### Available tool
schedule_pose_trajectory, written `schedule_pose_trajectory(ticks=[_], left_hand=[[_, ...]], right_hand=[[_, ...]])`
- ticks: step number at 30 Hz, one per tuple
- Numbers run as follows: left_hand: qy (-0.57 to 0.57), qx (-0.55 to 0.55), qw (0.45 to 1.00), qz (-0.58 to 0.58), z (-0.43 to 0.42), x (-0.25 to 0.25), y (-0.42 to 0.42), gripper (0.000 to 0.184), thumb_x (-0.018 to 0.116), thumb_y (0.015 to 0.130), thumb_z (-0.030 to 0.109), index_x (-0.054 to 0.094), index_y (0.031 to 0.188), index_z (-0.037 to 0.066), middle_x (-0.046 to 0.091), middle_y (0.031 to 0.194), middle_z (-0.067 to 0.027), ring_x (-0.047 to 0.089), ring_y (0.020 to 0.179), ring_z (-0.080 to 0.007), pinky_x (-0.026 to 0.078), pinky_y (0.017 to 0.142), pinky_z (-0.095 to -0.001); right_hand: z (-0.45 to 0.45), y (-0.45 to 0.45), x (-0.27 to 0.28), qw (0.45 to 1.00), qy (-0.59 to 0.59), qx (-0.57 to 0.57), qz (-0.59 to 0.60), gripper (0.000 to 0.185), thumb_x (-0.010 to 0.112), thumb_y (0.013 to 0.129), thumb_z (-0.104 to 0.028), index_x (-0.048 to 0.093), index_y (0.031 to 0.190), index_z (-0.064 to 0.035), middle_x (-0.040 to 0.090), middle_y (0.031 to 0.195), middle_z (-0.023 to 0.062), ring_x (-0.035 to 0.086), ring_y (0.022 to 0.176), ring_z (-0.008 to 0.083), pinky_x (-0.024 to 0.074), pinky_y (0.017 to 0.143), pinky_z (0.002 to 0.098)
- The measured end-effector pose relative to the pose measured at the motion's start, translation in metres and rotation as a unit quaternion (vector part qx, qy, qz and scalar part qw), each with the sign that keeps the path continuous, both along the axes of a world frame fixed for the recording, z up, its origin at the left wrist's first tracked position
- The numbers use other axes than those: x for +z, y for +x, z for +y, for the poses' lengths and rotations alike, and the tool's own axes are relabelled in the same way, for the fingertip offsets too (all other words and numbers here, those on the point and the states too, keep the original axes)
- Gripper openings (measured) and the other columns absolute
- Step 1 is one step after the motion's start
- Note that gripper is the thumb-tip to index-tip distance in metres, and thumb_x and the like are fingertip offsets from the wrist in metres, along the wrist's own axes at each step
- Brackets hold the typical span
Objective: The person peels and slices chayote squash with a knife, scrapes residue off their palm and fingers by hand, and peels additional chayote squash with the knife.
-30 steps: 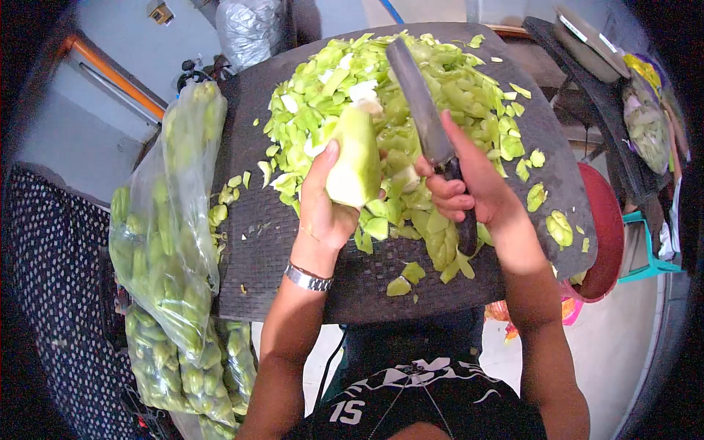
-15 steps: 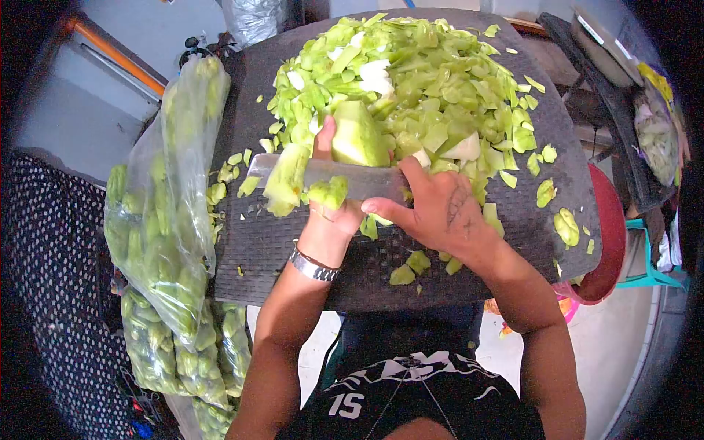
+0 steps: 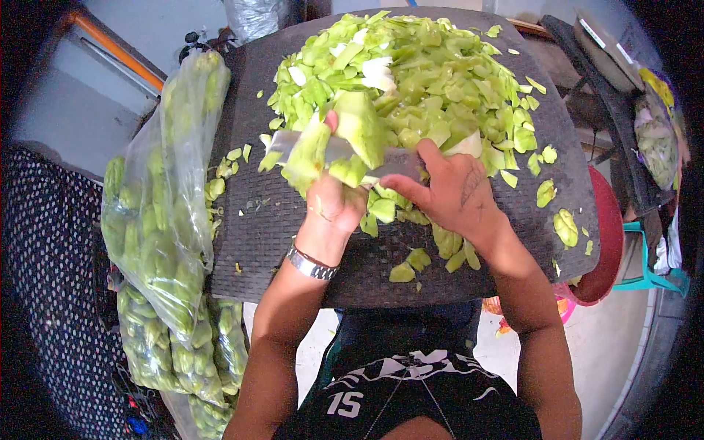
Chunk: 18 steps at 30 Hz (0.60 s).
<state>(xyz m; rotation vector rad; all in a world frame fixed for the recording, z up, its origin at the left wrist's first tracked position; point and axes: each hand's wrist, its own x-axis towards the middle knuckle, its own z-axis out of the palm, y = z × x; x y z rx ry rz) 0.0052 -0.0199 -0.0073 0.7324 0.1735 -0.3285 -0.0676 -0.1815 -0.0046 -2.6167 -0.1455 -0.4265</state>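
My left hand [image 3: 335, 204] is closed around a pale green, partly cut chayote [image 3: 358, 128] over the near side of the table, its thumb up along the far side. In my right hand [image 3: 456, 189] is a broad-bladed knife [image 3: 402, 163], the blade lying across the chayote and pointing left. The knife handle is hidden in my fingers. A cut slice [image 3: 306, 158] clings to the blade near its tip, and smaller pieces hang beside it. Behind both hands rises a large heap of chayote slices [image 3: 447, 84].
Loose scraps [image 3: 402, 273] are scattered over the dark textured table [image 3: 257, 253]. Clear plastic bags of whole chayotes [image 3: 158, 235] stand against its left side. At the right are a red basin [image 3: 607, 235] and a teal stool [image 3: 649, 271].
The chayote has tipped and now leans across the front of the blade. My right hand has moved slightly up and right with the knife. More pieces lie on the table below the hands.
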Motion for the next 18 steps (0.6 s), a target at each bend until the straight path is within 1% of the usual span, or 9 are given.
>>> schedule_pose_trajectory(ticks=[1, 3, 4, 7, 8, 11, 15, 16, 18], left_hand=[[0.009, -0.02, 1.0, -0.009, 0.0, -0.001, 0.001, 0.053, 0.052, 0.102, 0.054, 0.06, 0.136, 0.014, 0.07, 0.119, -0.0076, 0.069, 0.102, -0.0297, 0.057, 0.087, -0.0507], [0.027, -0.056, 0.998, -0.029, 0.005, -0.003, 0.002, 0.053, 0.048, 0.104, 0.054, 0.059, 0.138, 0.014, 0.069, 0.121, -0.0076, 0.069, 0.101, -0.0301, 0.056, 0.083, -0.053], [0.052, -0.12, 0.99, -0.051, 0.01, 0.005, 0.002, 0.057, 0.045, 0.104, 0.056, 0.058, 0.138, 0.013, 0.068, 0.122, -0.0088, 0.068, 0.102, -0.0311, 0.056, 0.078, -0.0541], [0.046, -0.12, 0.991, -0.046, 0.006, 0.021, -0.006, 0.06, 0.046, 0.103, 0.061, 0.058, 0.136, 0.013, 0.069, 0.117, -0.0089, 0.07, 0.094, -0.0274, 0.058, 0.075, -0.0523], [0.025, -0.136, 0.99, -0.042, 0.01, 0.02, -0.004, 0.058, 0.045, 0.104, 0.057, 0.059, 0.137, 0.012, 0.069, 0.121, -0.0118, 0.068, 0.102, -0.0334, 0.055, 0.083, -0.053], [0.021, -0.085, 0.996, -0.008, 0.005, 0.02, -0.002, 0.057, 0.047, 0.104, 0.056, 0.059, 0.137, 0.012, 0.069, 0.122, -0.0113, 0.069, 0.104, -0.0317, 0.054, 0.088, -0.0528], [0.024, -0.088, 0.995, -0.026, 0.007, 0.011, 0.003, 0.053, 0.05, 0.105, 0.052, 0.059, 0.137, 0.011, 0.068, 0.123, -0.0101, 0.068, 0.108, -0.028, 0.054, 0.095, -0.0511], [0.017, -0.093, 0.995, -0.025, 0.007, 0.013, 0.002, 0.05, 0.051, 0.106, 0.05, 0.058, 0.137, 0.012, 0.068, 0.123, -0.0091, 0.067, 0.11, -0.0264, 0.055, 0.095, -0.0496], [0.004, -0.081, 0.996, -0.03, 0.006, 0.005, 0.003, 0.048, 0.052, 0.106, 0.047, 0.057, 0.138, 0.011, 0.067, 0.125, -0.0082, 0.066, 0.112, -0.0248, 0.054, 0.096, -0.047]], right_hand=[[-0.004, 0.001, 0.002, 1.0, -0.002, -0.011, -0.005, 0.061, 0.066, 0.092, -0.063, 0.059, 0.098, -0.0033, 0.062, 0.062, 0.0194, 0.067, 0.064, 0.0433, 0.0507, 0.06, 0.0526], [-0.016, 0.009, -0.003, 0.998, 0.017, -0.055, 0.002, 0.067, 0.06, 0.093, -0.07, 0.061, 0.095, -0.0023, 0.063, 0.062, 0.0205, 0.065, 0.06, 0.0443, 0.0511, 0.058, 0.0536], [-0.022, 0.014, -0.007, 0.997, 0.027, -0.076, 0.006, 0.071, 0.057, 0.093, -0.073, 0.062, 0.093, -0.0018, 0.064, 0.062, 0.021, 0.064, 0.058, 0.0449, 0.0513, 0.057, 0.054], [-0.046, 0.028, -0.008, 0.976, 0.202, -0.07, 0.035, 0.062, 0.055, 0.101, -0.064, 0.056, 0.085, -0.004, 0.049, 0.051, 0.0094, 0.055, 0.045, 0.0278, 0.046, 0.049, 0.0423], [-0.05, 0.021, -0.004, 0.895, 0.391, -0.054, 0.209, 0.069, 0.043, 0.102, -0.071, 0.056, 0.084, -0.0061, 0.04, 0.049, -0.0007, 0.042, 0.037, 0.0134, 0.0374, 0.039, 0.0327], [-0.04, 0.007, 0.028, 0.686, 0.64, 0.022, 0.346, 0.074, 0.035, 0.1, -0.077, 0.055, 0.084, -0.0082, 0.035, 0.048, -0.006, 0.035, 0.035, 0.0067, 0.0297, 0.035, 0.0266], [-0.015, 0.0, 0.023, 0.794, 0.509, -0.005, 0.332, 0.078, 0.03, 0.1, -0.08, 0.056, 0.084, -0.0073, 0.037, 0.049, -0.0053, 0.036, 0.035, 0.0066, 0.0313, 0.037, 0.024], [-0.011, 0.0, 0.025, 0.855, 0.419, -0.005, 0.307, 0.073, 0.04, 0.102, -0.072, 0.057, 0.087, -0.0028, 0.049, 0.05, 0.0051, 0.044, 0.038, 0.0209, 0.0401, 0.041, 0.0336], [-0.003, 0.005, -0.005, 0.956, 0.266, 0.005, 0.123, 0.07, 0.049, 0.1, -0.068, 0.059, 0.088, -0.0002, 0.058, 0.057, 0.0164, 0.057, 0.046, 0.0332, 0.0467, 0.047, 0.0437]])
